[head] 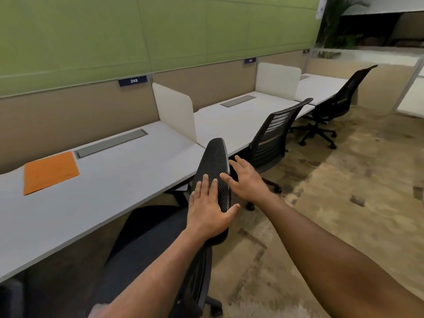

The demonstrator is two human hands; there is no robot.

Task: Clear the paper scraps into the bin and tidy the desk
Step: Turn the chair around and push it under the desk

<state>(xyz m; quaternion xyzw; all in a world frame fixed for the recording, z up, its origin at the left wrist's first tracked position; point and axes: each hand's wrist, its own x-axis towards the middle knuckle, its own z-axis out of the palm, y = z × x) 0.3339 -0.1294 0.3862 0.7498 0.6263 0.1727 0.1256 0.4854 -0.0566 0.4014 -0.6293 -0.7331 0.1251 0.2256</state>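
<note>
A black mesh office chair (214, 161) stands at the white desk (110, 180), its seat partly under the desk's front edge. My left hand (207, 210) lies flat on the inner face of the chair's backrest, thumb hooked around its rim. My right hand (246, 180) presses the outer side of the same backrest, fingers spread. An orange folder (50, 172) lies flat on the desk at the left. No paper scraps or bin are in view.
A grey cable tray lid (112, 143) is set into the desk behind the folder. White dividers (175, 113) separate desks. Two more black chairs (273, 138) (337, 104) stand to the right. Carpeted floor (344, 180) spreads on the right.
</note>
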